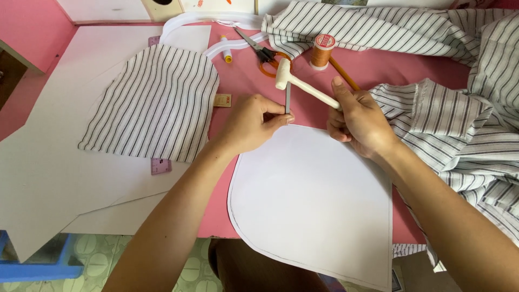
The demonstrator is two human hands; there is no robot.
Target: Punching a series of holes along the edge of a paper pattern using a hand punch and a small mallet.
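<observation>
At centre of the pink tabletop (373, 70): left hand (251, 121), grip closed, pinching a slim grey punch (287, 98) upright on the top edge of a white pattern piece (313, 200). Right hand (359, 121), grip closed round the handle of a small white mallet (303, 86), its head just above the punch. For a clean mark, judged best: punch kept vertical, fingertips low, short square tap. Near: orange-handled scissors (262, 54), thread spool (323, 51), striped fabric (157, 103).
</observation>
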